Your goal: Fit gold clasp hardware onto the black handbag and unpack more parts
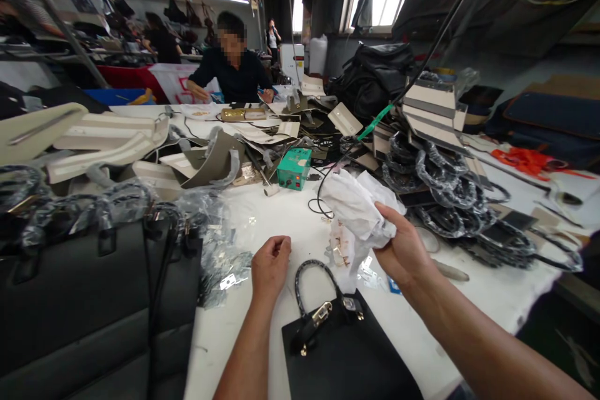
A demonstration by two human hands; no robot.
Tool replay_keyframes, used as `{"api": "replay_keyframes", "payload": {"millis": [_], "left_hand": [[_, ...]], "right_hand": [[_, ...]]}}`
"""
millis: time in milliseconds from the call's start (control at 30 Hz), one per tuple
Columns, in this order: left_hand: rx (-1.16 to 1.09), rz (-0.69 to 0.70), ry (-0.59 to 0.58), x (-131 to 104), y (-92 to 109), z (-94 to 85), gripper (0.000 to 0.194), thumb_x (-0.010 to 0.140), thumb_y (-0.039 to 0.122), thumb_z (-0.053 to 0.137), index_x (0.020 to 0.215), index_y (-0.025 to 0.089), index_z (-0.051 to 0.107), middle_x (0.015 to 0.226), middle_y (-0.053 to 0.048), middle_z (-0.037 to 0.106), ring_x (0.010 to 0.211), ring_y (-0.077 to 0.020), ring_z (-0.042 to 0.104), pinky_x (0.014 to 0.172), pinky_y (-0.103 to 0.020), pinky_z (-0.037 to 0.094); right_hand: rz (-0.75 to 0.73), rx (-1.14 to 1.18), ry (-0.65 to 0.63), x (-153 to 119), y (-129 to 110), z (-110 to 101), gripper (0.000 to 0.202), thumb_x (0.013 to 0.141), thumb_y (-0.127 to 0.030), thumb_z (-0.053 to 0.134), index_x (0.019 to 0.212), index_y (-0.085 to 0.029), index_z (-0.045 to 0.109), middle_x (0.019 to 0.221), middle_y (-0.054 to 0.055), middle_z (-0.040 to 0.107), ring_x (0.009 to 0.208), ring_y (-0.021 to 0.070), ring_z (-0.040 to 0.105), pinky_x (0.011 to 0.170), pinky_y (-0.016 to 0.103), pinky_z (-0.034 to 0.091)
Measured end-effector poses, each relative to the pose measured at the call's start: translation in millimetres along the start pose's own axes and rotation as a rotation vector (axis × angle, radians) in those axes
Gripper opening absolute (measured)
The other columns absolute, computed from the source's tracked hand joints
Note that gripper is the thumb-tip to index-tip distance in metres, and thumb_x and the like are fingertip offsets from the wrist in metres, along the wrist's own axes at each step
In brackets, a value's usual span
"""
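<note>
Clutching a crumpled wad of white paper point(359, 209) in my right hand point(403, 250), right of centre — fingers wrapped tight round it. My left hand point(270, 265) hovers at lower centre, curled into a loose fist, holding nothing I can see. A black handbag point(347, 356) lies just below both, on the white table point(281, 212).

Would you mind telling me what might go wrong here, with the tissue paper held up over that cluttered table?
1. The crumpled white tissue paper gripped in the right hand hangs beside a thin black cable and might snag it.
2. Small shiny metal fittings lie loose under the paper and could get swept off.
3. The black leather handbag sits near the white table's edge and may slide off.
</note>
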State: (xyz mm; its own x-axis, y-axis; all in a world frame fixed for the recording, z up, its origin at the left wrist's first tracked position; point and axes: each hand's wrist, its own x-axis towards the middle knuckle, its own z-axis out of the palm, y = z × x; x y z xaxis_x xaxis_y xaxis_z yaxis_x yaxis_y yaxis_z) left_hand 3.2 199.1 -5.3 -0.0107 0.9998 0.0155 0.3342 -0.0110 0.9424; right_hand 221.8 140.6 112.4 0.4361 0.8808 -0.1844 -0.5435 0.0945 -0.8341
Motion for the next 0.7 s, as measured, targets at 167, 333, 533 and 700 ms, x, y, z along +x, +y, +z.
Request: {"api": "replay_keyframes", "payload": {"millis": [167, 333, 533, 700], "left_hand": [[-0.001, 0.007, -0.003, 0.0, -3.8, 0.5, 0.032, 0.084, 0.052, 0.058, 0.089, 0.023, 0.07, 0.074, 0.001, 0.07, 0.068, -0.017, 0.062, 0.069, -0.029, 0.045], [-0.039, -0.009, -0.001, -0.5, -2.1, -0.6, 0.032, 0.084, 0.052, 0.059, 0.086, 0.022, 0.07, 0.073, 0.0, 0.07, 0.065, -0.0158, 0.059, 0.067, -0.029, 0.046], [-0.407, -0.136, -0.053, -0.5, 5.3, -1.7, 0.053, 0.084, 0.063, 0.054, 0.107, 0.016, 0.065, 0.098, -0.009, 0.072, 0.065, -0.0149, 0.062, 0.055, -0.027, 0.051], [-0.647, -0.295, -0.025, 1.4, 6.4, 2.1, 0.067, 0.082, 0.06, 0.061, 0.132, 0.017, 0.051, 0.13, -0.016, 0.057, 0.094, -0.0213, 0.066, 0.064, -0.033, 0.062]], "right_hand": [[-0.159, -0.093, -0.019, -1.7, 0.6, 8.4, 0.033, 0.073, -0.031, 0.079, 0.102, -0.022, 0.068, 0.096, 0.004, 0.074, 0.083, 0.0249, 0.069, 0.072, 0.036, 0.058], [-0.299, -0.306, -0.035, -0.1, 0.2, 22.2, 0.032, 0.074, -0.04, 0.078, 0.096, -0.02, 0.066, 0.081, 0.001, 0.068, 0.067, 0.018, 0.062, 0.06, 0.029, 0.051], [-0.407, -0.749, -0.099, 18.9, 21.8, 43.7, 0.035, 0.079, -0.053, 0.071, 0.081, -0.018, 0.064, 0.069, -0.002, 0.059, 0.063, 0.0155, 0.051, 0.055, 0.025, 0.039], [-0.325, -0.74, -0.228, 29.3, 18.9, 57.1, 0.034, 0.079, -0.052, 0.07, 0.079, -0.018, 0.063, 0.067, -0.001, 0.058, 0.059, 0.0149, 0.049, 0.051, 0.024, 0.036]]}}
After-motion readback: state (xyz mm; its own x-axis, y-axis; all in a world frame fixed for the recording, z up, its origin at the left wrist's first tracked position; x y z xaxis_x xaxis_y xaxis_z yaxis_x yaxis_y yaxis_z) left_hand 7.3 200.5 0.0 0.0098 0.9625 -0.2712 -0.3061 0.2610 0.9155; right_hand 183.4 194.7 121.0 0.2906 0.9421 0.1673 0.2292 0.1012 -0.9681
